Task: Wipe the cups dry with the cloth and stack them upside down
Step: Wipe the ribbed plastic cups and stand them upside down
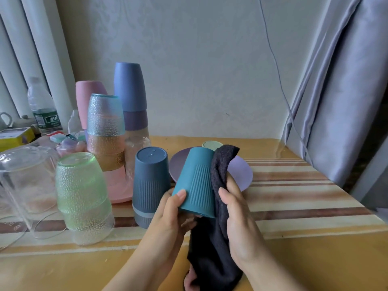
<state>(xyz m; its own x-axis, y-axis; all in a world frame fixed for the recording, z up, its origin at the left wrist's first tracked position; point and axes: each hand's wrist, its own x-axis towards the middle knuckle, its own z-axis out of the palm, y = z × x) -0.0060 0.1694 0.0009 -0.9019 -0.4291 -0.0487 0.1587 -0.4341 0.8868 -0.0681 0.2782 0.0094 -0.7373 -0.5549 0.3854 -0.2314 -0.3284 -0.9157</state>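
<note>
My left hand (171, 215) grips a teal ribbed cup (196, 181) near its rim, holding it bottom-up and tilted above the table. My right hand (235, 211) holds a dark cloth (218, 232) against the cup's right side; the cloth hangs down between my wrists. Just left stands a dark blue ribbed cup (150, 177), upside down on another cup. Further left are an upside-down stack of green dimpled glasses (81, 192), a teal and amber dimpled stack (105, 127), a tall blue and purple stack (131, 97) and a pink cup (84, 95).
A purple plate (241, 171) lies behind the teal cup, a pink plate (117, 187) under the stacks. Clear glasses (23, 181) stand at the far left, with a water bottle (43, 108) and small boxes behind. A grey curtain (340, 91) hangs at the right table edge.
</note>
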